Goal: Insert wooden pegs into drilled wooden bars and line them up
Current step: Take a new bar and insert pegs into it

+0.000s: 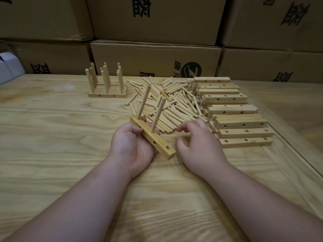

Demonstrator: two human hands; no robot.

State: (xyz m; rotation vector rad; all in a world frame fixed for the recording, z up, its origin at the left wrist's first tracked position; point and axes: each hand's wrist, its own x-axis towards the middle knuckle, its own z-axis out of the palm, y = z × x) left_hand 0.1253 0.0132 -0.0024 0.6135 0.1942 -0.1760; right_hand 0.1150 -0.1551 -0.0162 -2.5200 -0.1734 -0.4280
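A few pegged bars point(107, 95) stand lined up at 11 o'clock, my left hand point(132, 145) grips a bar point(153, 138) with two of three pegs in, my right hand point(197, 142) pinches a peg point(181, 136) by the pile point(167, 102), and many bars point(234, 116) wait at 2 o'clock.

Tilted drilled bar point(153, 138) bears two upright pegs point(158, 117), third hole empty.

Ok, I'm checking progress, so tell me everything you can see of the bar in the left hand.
The bar is a light, square-edged wooden stick, tilted and held up off the table by the left hand. Two pegs stand upright in its far holes; one near top hole is empty, and its side has holes too.
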